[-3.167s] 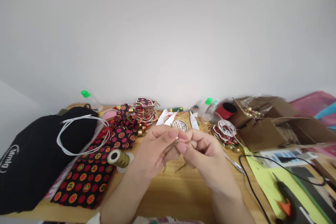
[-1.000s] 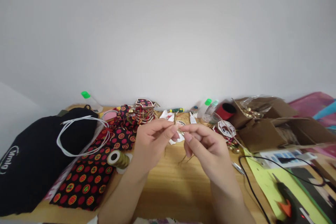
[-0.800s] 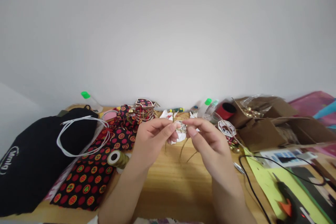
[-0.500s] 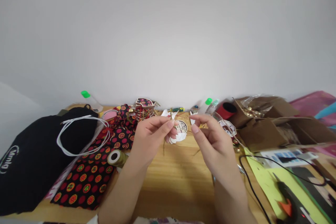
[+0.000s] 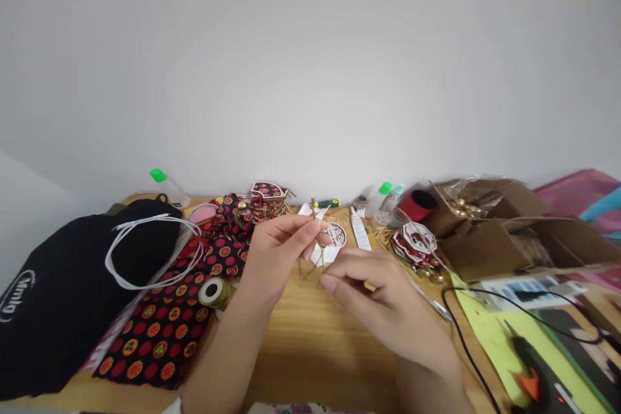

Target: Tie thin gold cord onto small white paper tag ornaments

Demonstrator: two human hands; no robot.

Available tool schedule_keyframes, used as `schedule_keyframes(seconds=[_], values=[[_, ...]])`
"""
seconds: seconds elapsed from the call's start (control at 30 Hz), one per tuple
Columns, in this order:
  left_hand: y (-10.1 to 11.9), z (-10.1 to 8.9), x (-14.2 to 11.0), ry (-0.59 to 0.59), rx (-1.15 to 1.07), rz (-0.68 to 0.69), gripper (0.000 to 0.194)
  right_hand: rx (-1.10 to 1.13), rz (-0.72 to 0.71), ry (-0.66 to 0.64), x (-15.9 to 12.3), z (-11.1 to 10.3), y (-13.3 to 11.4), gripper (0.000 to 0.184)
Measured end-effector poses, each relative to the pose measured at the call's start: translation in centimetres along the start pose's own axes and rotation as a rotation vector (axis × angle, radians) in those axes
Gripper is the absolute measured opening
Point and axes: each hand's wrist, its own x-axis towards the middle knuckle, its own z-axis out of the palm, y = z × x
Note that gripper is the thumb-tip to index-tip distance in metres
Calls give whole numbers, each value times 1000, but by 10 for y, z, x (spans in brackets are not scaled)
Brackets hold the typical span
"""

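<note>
Between thumb and fingers, my left hand [image 5: 284,249] pinches a thin golden-brown cord [image 5: 314,208] above the middle of the table; a short end sticks up over the fingertips and strands hang below. Lower and to the right, my right hand [image 5: 373,291] has its thumb and index finger closed at the hanging strands, seemingly gripping one. Just behind the fingers lie a round tag with a dark print [image 5: 336,234] and crumpled white paper [image 5: 324,255], partly covered by my left hand. A spool of olive thread [image 5: 220,293] rests left of my left forearm.
Black patterned fabric [image 5: 145,336], a black cloth bag [image 5: 63,297] and a coiled white cable [image 5: 110,259] lie left. Octagonal ornaments [image 5: 417,237], cardboard boxes [image 5: 485,249] and a black glue gun [image 5: 538,362] on yellow paper [image 5: 485,330] are right. Bottles with green caps [image 5: 378,199] stand against the wall.
My right hand has moved left and down to the hanging cord strands, uncovering the white tube and the octagonal ornaments. My left hand has stayed nearly in place, still pinching the cord.
</note>
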Motion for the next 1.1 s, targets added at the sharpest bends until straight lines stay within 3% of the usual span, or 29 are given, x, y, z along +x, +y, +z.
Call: schedule_keyframes(seconds=[0.17,0.33,0.4,0.5,0.6,0.73,0.87,1.1], values=[[4,1,-1,-37,-95,-87,12,-41,16,-90,7,3,5,21],[4,0,-3,-16,-86,-113,14,-155,53,-62,10,3,11,16],[3,-1,-4,-7,-55,-94,14,-148,100,20,9,3,13,16],[4,0,-6,-11,85,-14,18,28,97,240,9,5,18,42],[8,2,-9,-32,310,51,26,366,10,369,10,9,21,34],[12,7,-11,-81,478,107,26,678,31,269,15,13,18,21],[12,9,-12,-63,499,154,20,720,65,260,17,17,11,15],[5,9,-14,-80,581,192,20,725,136,206,16,21,9,21]])
